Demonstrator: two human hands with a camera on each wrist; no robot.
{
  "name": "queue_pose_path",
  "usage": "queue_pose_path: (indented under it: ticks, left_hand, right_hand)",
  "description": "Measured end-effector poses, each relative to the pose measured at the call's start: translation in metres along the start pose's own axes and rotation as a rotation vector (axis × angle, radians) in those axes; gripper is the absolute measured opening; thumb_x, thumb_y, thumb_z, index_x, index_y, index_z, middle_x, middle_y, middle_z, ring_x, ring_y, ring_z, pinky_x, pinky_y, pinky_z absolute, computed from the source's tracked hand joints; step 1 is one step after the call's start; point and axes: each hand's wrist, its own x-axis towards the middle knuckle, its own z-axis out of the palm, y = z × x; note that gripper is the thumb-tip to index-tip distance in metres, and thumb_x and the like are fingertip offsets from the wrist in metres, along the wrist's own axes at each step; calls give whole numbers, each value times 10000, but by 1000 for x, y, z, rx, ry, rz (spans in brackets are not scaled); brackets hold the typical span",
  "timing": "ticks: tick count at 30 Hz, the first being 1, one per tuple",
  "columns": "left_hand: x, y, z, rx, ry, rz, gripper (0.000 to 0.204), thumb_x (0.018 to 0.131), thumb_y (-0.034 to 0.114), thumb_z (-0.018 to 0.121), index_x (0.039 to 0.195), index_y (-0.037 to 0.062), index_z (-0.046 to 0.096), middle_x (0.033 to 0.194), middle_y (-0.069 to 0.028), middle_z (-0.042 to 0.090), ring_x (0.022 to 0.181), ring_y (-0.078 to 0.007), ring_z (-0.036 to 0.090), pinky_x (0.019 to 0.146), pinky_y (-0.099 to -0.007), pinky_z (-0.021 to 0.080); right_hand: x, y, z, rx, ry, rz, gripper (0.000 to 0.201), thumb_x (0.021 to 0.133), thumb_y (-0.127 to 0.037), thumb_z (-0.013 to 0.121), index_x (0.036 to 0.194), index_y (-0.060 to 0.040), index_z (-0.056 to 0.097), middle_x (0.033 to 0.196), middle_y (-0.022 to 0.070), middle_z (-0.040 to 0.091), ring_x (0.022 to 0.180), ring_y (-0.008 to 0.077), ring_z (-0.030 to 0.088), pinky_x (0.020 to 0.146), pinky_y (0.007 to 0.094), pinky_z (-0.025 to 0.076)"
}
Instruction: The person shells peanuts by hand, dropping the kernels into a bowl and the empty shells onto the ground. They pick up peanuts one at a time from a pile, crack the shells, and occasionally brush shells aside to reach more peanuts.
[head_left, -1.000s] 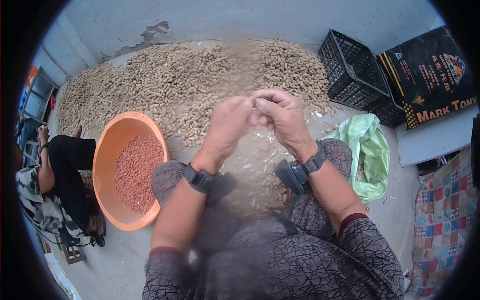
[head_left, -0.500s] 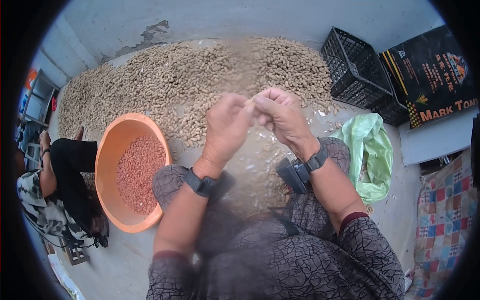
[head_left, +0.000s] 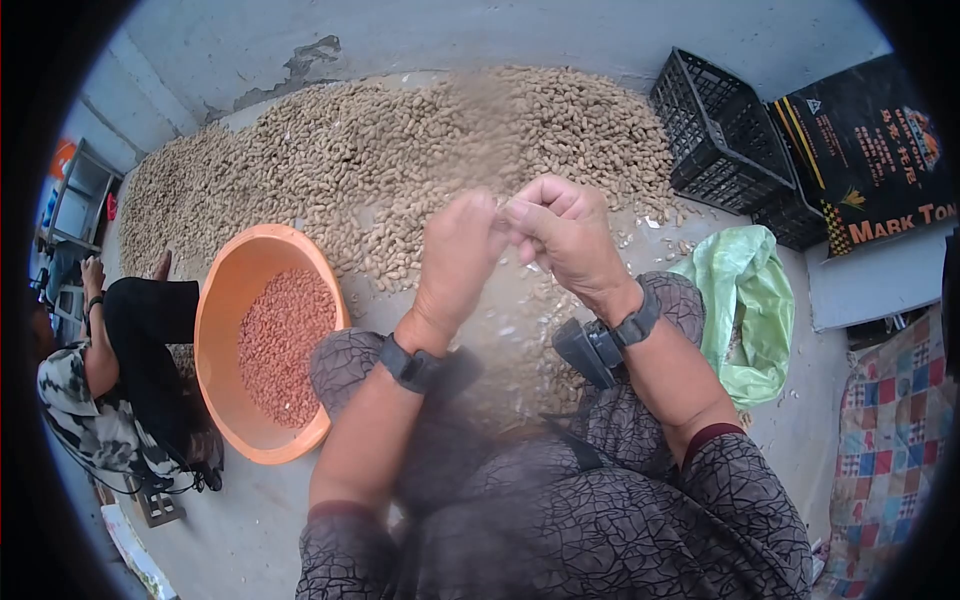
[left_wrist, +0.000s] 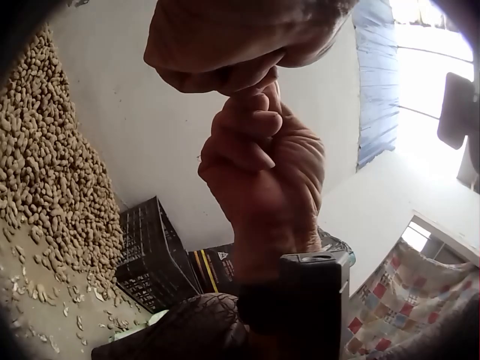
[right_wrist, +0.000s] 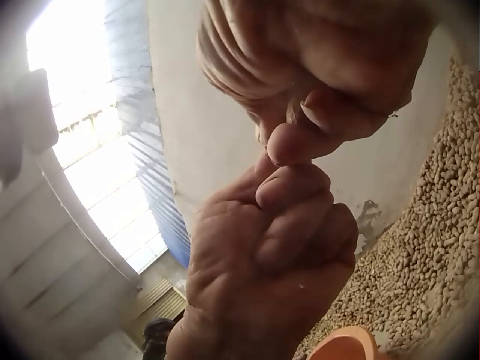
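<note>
In the head view my left hand point(head_left: 462, 252) and right hand point(head_left: 568, 235) meet at the fingertips above my lap, fingers curled. Between them they pinch a peanut point(right_wrist: 293, 115), of which only a tan sliver shows in the right wrist view; fingers hide the rest. Below the hands, shells and peanut bits lie blurred on the floor. A big heap of unshelled peanuts point(head_left: 330, 150) spreads along the wall beyond them. Left of my knee stands an orange basin point(head_left: 222, 320) holding reddish shelled peanut kernels point(head_left: 285, 350).
A green plastic bag point(head_left: 755, 330) lies open by my right knee. Black crates point(head_left: 715, 140) and a black printed sack point(head_left: 865, 150) stand at the back right. Another person point(head_left: 110, 370) sits at the far left. A patchwork cloth point(head_left: 890, 450) hangs at the right.
The hands stay together, with small shifts of the fingers; the pale piece seen between the fingertips half a second ago is now mostly covered. The head view has shifted slightly.
</note>
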Motion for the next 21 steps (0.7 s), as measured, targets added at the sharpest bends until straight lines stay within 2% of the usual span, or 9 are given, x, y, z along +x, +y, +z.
queue_pose_path:
  ticks: [2, 5, 8, 10, 11, 13, 18, 20, 21]
  left_hand:
    - [6, -9, -5, -139, 28, -59, 209, 953, 205, 442, 818, 58, 504, 629, 7, 481, 492, -27, 342, 423, -166, 251]
    - [11, -14, -13, 287, -54, 144, 206, 953, 219, 444, 827, 63, 492, 632, -13, 487, 456, -32, 324, 392, -170, 224]
    - [12, -11, -9, -37, -38, -21, 226, 951, 235, 452, 817, 61, 502, 633, -18, 502, 434, -32, 323, 375, -179, 218]
    - [16, -13, -11, 478, -2, 149, 109, 888, 78, 482, 811, 21, 533, 675, -23, 513, 586, -86, 481, 498, -256, 393]
    - [15, -11, -10, 476, 3, 149, 109, 888, 78, 482, 811, 21, 533, 675, -23, 513, 586, -86, 481, 498, -256, 393]
    - [13, -5, -8, -90, 70, -142, 178, 899, 171, 499, 800, 32, 552, 670, -19, 534, 562, -74, 473, 476, -232, 366]
    - [13, -9, -8, -142, 47, -152, 218, 896, 213, 493, 760, 51, 543, 655, -14, 531, 518, -64, 427, 452, -217, 322]
    - [10, -8, -7, -199, 27, -193, 204, 892, 189, 486, 747, 53, 535, 640, -8, 512, 503, -67, 411, 443, -223, 310]
    - [9, -7, -7, -238, 31, -220, 189, 885, 167, 485, 736, 58, 526, 635, -4, 490, 493, -70, 394, 437, -227, 293]
  right_hand:
    - [0, 2, 2, -62, -4, -71, 140, 863, -152, 608, 831, -16, 601, 690, 47, 624, 503, 41, 539, 388, 146, 345]
    - [2, -2, 2, -27, 0, -48, 134, 860, -148, 608, 848, -14, 606, 690, 44, 624, 506, 39, 536, 399, 147, 353]
    - [6, 3, -2, -39, 14, -31, 133, 865, -147, 599, 855, -15, 608, 697, 43, 626, 520, 38, 539, 411, 147, 363]
    - [6, 2, -1, -60, 15, -37, 127, 866, -139, 593, 857, -13, 606, 701, 43, 627, 530, 41, 542, 423, 149, 372]
    - [5, 1, 0, -79, 14, -41, 122, 867, -131, 587, 859, -11, 605, 704, 43, 628, 540, 43, 546, 436, 151, 382]
    - [4, 1, 2, -126, 17, -68, 122, 867, -128, 586, 857, -8, 606, 708, 40, 628, 546, 48, 550, 445, 159, 392]
    - [-1, 4, 6, -335, 96, -203, 41, 819, -41, 587, 800, -5, 594, 668, 48, 616, 521, 102, 548, 466, 231, 417]
    - [2, 8, 1, -901, 65, -756, 68, 786, -5, 611, 851, -1, 630, 702, 83, 635, 549, 155, 586, 493, 260, 446]
    - [0, 9, 0, -902, 63, -756, 68, 786, -5, 611, 851, -1, 630, 702, 83, 635, 549, 155, 586, 493, 260, 446]
